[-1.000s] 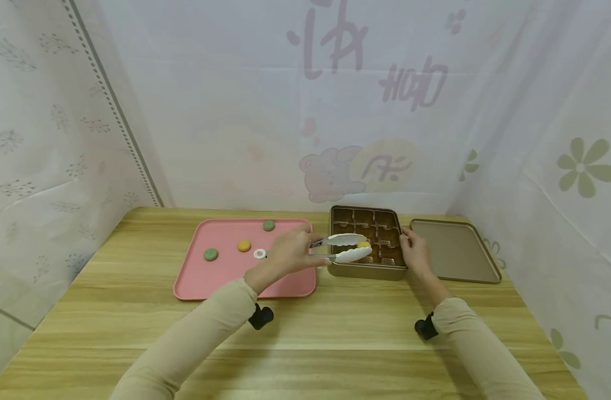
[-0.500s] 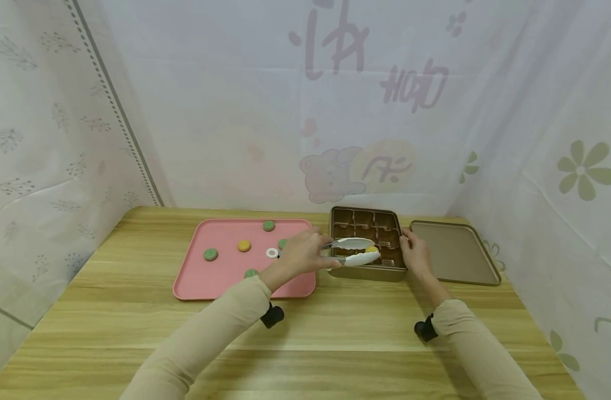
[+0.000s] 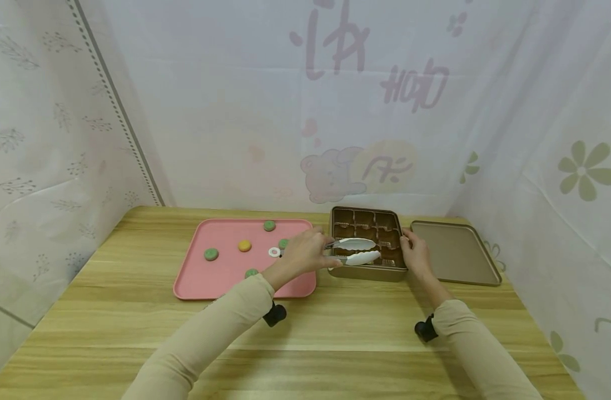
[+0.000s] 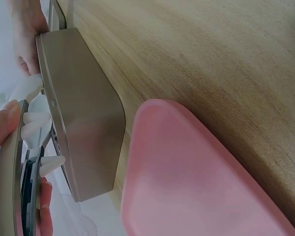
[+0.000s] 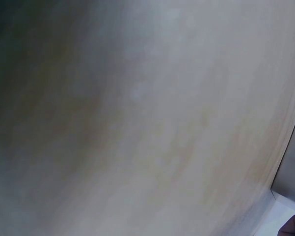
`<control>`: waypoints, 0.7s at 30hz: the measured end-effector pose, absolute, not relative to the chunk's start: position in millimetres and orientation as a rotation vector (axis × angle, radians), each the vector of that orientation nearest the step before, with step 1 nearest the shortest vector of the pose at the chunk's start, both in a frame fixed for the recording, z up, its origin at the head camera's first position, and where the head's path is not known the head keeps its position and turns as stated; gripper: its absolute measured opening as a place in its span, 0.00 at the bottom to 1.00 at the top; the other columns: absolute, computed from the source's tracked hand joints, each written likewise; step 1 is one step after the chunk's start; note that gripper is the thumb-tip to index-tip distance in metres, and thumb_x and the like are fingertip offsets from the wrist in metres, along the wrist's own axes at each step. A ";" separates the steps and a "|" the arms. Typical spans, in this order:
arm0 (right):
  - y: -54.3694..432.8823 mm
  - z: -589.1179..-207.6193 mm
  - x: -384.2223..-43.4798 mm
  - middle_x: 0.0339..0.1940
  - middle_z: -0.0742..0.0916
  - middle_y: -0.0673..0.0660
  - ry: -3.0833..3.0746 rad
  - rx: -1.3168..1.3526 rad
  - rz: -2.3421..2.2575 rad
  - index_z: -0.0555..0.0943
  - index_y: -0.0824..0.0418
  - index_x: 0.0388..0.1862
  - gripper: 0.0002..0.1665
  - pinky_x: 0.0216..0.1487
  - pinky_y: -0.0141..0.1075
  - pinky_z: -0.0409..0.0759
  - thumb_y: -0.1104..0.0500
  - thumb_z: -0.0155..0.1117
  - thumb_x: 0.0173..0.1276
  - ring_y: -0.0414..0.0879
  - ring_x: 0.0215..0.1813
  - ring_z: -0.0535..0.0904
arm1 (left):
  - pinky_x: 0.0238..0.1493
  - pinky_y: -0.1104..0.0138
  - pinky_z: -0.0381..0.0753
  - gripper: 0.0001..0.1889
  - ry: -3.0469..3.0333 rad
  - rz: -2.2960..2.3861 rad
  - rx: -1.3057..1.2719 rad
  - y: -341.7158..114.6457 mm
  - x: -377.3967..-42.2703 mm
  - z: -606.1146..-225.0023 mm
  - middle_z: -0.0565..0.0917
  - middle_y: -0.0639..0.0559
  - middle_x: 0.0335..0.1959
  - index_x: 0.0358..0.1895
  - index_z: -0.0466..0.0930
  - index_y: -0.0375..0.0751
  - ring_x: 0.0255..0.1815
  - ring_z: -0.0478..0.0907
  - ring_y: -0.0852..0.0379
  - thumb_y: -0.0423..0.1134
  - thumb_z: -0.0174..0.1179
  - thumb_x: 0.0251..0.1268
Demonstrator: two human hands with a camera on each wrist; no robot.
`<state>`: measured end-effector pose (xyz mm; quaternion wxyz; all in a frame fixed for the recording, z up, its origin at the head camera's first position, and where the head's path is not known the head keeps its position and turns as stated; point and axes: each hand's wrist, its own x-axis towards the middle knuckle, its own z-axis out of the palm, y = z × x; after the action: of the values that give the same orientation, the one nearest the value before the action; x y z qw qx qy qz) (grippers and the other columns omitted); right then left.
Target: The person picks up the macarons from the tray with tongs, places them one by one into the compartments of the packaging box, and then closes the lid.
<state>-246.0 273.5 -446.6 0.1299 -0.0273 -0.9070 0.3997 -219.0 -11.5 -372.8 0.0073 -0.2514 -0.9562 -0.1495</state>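
My left hand holds a pair of kitchen tongs with white scalloped tips and metal arms. The tips reach low over the near compartments of a bronze box with a brown divided insert. A small round yellow cake at the tips is almost wholly hidden by the near tip. My right hand grips the box's right wall at the rim. In the left wrist view the tongs lie between thumb and fingers, beside the box wall. Mostly blurred tabletop fills the right wrist view.
Left of the box lies a pink tray with several green round cakes, a yellow one and the tongs' white ring. A flat bronze lid lies to the right. Patterned cloth encloses the wooden table.
My left hand has moved right and slightly down with the tongs. The yellow cake has gone down into the box, almost out of sight. My right hand has stayed on the box.
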 end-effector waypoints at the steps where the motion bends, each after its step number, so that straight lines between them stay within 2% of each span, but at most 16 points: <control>1: 273.3 -446.6 -245.8 0.46 0.81 0.74 -2.633 -0.074 1.157 0.69 0.71 0.64 0.22 0.47 0.53 0.72 0.63 0.45 0.75 0.63 0.45 0.77 | 0.23 0.70 0.67 0.32 -2.987 -0.473 -0.789 -11.7 -218.9 -373.1 0.77 0.51 0.39 0.54 0.81 0.44 0.28 0.68 0.59 0.59 0.69 0.47; 6: 272.4 -446.4 -244.7 0.41 0.82 0.73 -2.623 -0.071 1.134 0.70 0.71 0.63 0.22 0.42 0.50 0.72 0.63 0.45 0.75 0.61 0.39 0.77 | 0.23 0.71 0.67 0.34 -2.975 -0.489 -0.794 -13.4 -217.7 -374.4 0.76 0.51 0.38 0.56 0.80 0.43 0.27 0.67 0.59 0.60 0.69 0.47; 15: 272.1 -445.8 -243.4 0.47 0.80 0.75 -2.612 -0.084 1.149 0.69 0.71 0.63 0.22 0.49 0.55 0.72 0.64 0.45 0.75 0.65 0.46 0.77 | 0.23 0.72 0.67 0.36 -2.910 -0.553 -0.803 -22.4 -211.8 -377.7 0.76 0.52 0.37 0.58 0.78 0.43 0.27 0.68 0.60 0.60 0.69 0.46; 21: 271.7 -445.7 -242.8 0.41 0.82 0.74 -2.601 -0.050 1.111 0.71 0.72 0.62 0.21 0.43 0.53 0.72 0.64 0.46 0.74 0.63 0.39 0.77 | 0.22 0.70 0.63 0.36 -2.904 -0.647 -0.748 -39.1 -203.0 -377.8 0.71 0.55 0.30 0.60 0.77 0.48 0.24 0.63 0.61 0.60 0.69 0.46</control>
<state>-242.8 271.7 -445.7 0.1557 -0.0175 -0.9083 0.3879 -203.0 -39.1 -377.8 0.0366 -0.2438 -0.9460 -0.2107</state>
